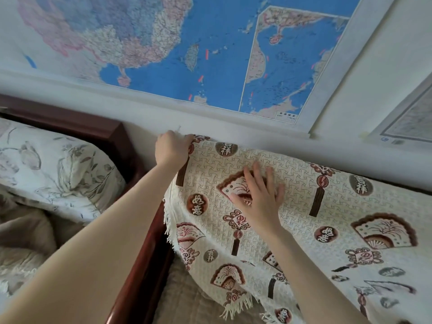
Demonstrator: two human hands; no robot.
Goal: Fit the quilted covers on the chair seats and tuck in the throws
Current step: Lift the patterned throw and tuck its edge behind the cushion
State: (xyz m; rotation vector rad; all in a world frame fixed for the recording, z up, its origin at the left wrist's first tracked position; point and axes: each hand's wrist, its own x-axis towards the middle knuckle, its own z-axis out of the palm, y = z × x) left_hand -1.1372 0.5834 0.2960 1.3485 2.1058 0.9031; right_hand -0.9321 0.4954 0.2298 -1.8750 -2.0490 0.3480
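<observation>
head view: the patterned throw (327, 230), cream with brown fans, knots and round character medallions, lay draped over a chair across the centre and right of the frame, its fringed edge hanging at lower centre. the left grip (171, 148) was clenched round the throw's top corner at upper centre, right against the white wall. the right grip (259, 195) was released, fingers spread and pressed flat on the throw over a fan motif, just below and to the right of the left one. under the fringe, at bottom centre, a beige quilted cover (182, 298) showed on the seat. a dark red wooden frame (142, 265) ran beside it, with a floral pillow (58, 174) and a tan blanket (25, 230) to the left. a blue map (198, 43) hung on the wall above, and a second map (409, 122) sat at the right edge.
</observation>
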